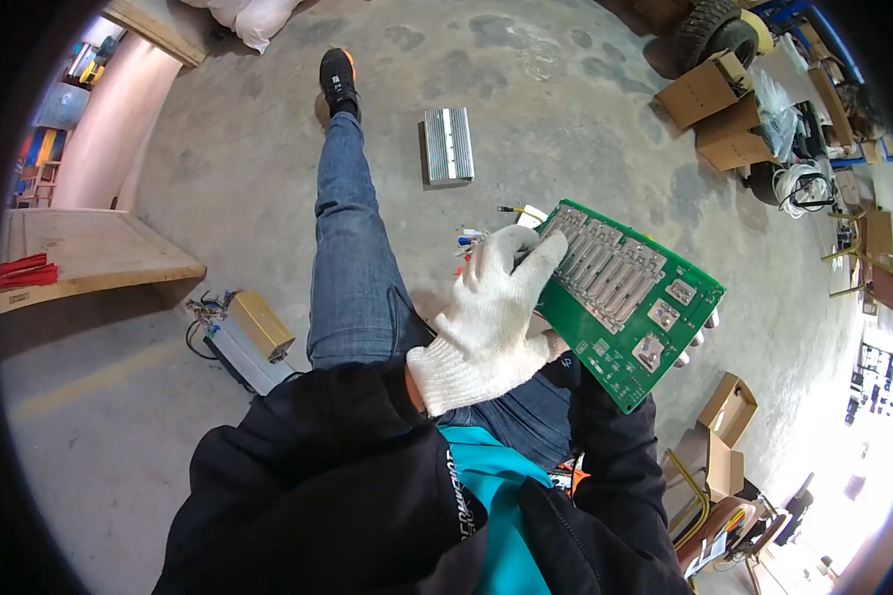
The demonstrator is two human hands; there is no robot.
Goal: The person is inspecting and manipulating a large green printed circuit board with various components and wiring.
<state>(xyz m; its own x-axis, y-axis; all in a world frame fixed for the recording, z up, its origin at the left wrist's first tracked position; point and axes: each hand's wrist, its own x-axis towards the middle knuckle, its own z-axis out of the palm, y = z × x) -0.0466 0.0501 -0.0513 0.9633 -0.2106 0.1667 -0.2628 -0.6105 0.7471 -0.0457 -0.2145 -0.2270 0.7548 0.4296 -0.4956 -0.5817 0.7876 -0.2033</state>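
A person sits on a grey concrete floor (pixel 566 109), seen from above by a camera on their own head; one leg in blue jeans (pixel 352 258) stretches forward, ending in a black shoe (pixel 338 79). Both hands wear white knitted work gloves, likely to guard against sharp solder points. The left hand (pixel 486 322) lies across the near edge of a green circuit board (pixel 625 297), its fingers spread flat over the rows of grey slotted connectors, seemingly pressing or steadying them. The right hand (pixel 700 332) is almost wholly hidden beneath the board; only a few gloved fingertips show past the far right edge, so it appears to cradle the board from below, though its exact grip cannot be told. The board is held in the air above the lap, tilted so its component face turns up toward the person's eyes. On the floor ahead lies a ribbed silver heat sink (pixel 448 145); a few small tools (pixel 476 240) lie just beside the board's far corner; a metal-cased unit with loose coloured wires (pixel 240 337) sits by the left thigh; open cardboard boxes (pixel 719 109) stand well apart at the upper right.
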